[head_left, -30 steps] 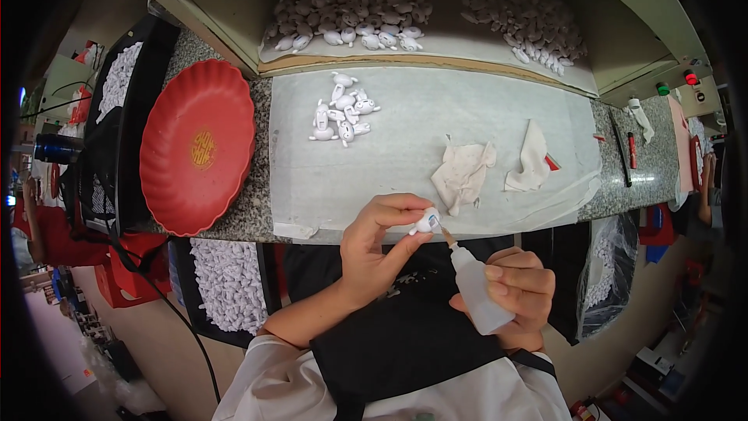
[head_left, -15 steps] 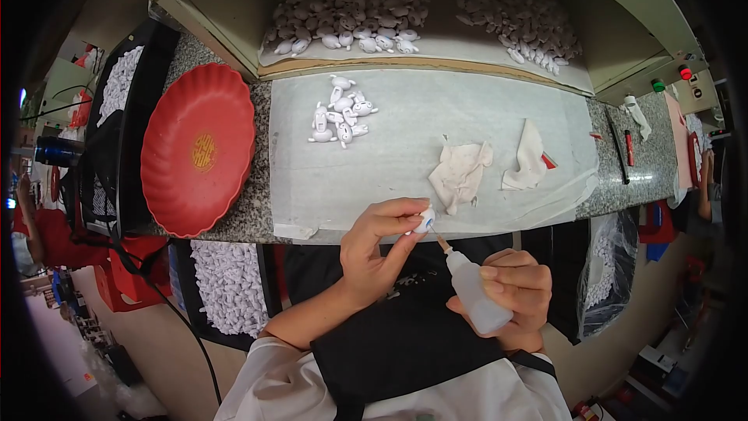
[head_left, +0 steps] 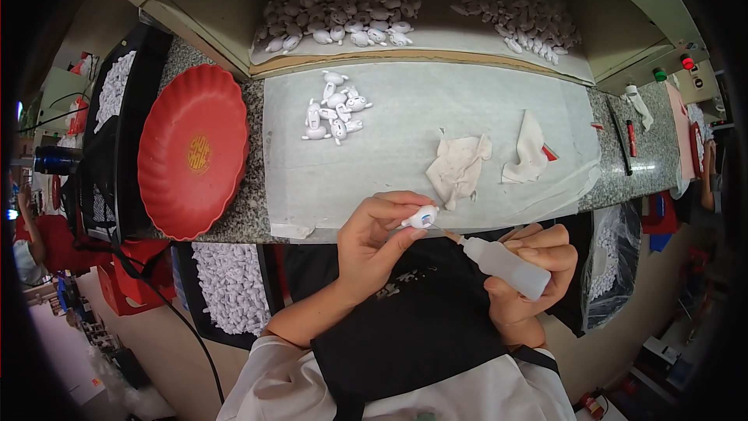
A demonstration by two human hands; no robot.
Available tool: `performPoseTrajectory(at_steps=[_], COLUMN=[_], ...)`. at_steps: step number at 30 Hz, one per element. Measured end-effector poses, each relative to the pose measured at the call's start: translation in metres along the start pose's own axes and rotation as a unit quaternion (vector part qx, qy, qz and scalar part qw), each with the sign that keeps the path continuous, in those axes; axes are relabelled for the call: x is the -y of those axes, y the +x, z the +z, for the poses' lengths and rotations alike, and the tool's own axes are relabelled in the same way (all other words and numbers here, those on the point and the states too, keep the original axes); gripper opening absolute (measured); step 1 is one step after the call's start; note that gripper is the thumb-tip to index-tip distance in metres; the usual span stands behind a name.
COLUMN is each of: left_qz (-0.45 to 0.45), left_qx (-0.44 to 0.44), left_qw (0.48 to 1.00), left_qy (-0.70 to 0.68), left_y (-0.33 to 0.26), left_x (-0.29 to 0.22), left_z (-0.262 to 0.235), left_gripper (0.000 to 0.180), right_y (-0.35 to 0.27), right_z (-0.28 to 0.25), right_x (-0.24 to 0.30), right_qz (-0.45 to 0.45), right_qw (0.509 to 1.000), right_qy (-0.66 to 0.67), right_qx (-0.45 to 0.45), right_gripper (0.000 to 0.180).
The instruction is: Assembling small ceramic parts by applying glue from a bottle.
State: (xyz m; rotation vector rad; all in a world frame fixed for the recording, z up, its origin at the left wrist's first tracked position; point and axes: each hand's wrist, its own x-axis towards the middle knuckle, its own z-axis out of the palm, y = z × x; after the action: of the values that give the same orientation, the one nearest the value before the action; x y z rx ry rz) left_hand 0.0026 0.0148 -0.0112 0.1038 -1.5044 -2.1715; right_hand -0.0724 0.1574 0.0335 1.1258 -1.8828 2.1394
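Observation:
Between thumb and fingers, my left hand pinches a small white plastic figure with a blue mark on it, just over the table's near edge. My right hand grips a translucent squeeze bottle whose thin needle tip points left, at or very near the figure; contact is too fine to make out. Beyond my left hand, a small pile of white figures lies on the white paper sheet. A crumpled cloth rests just past my hands, and a second cloth lies to its right.
A red scalloped tray stands at the left. Many white pieces fill the shelf box at the back. Black bins of white parts flank my lap. A black stick and a red pen lie right.
The bottle has swung flatter and shifted right with my right hand. In my left hand, the figure has turned so its blue mark shows differently.

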Motion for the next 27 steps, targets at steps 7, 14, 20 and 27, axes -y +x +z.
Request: performPoseTrajectory(at_steps=[7, 14, 20, 27], left_qz=[-0.008, -0.002, -0.015, -0.007], left_qx=[0.004, 0.017, -0.003, -0.007], left_qw=[1.000, 1.000, 1.000, 1.000], left_qy=[-0.005, 0.019, 0.000, -0.027], left_y=[-0.0004, -0.0001, -0.0016, -0.0006], left_x=[0.0013, 0.0022, 0.0021, 0.0019], left_z=[0.0004, -0.0003, 0.0000, 0.0005], left_gripper=[0.020, 0.019, 0.019, 0.019], right_y=[0.0002, -0.0017, -0.0025, -0.0008], right_z=[-0.0013, 0.0032, 0.0020, 0.0001], right_x=[-0.0006, 0.0024, 0.0020, 0.0011], right_qz=[-0.012, 0.016, 0.016, -0.009], right_qw=[0.999, 0.998, 0.998, 0.997], right_qy=[-0.009, -0.057, -0.062, -0.063], right_qx=[0.031, 0.018, 0.028, 0.032], right_gripper=[0.047, 0.044, 0.043, 0.043])
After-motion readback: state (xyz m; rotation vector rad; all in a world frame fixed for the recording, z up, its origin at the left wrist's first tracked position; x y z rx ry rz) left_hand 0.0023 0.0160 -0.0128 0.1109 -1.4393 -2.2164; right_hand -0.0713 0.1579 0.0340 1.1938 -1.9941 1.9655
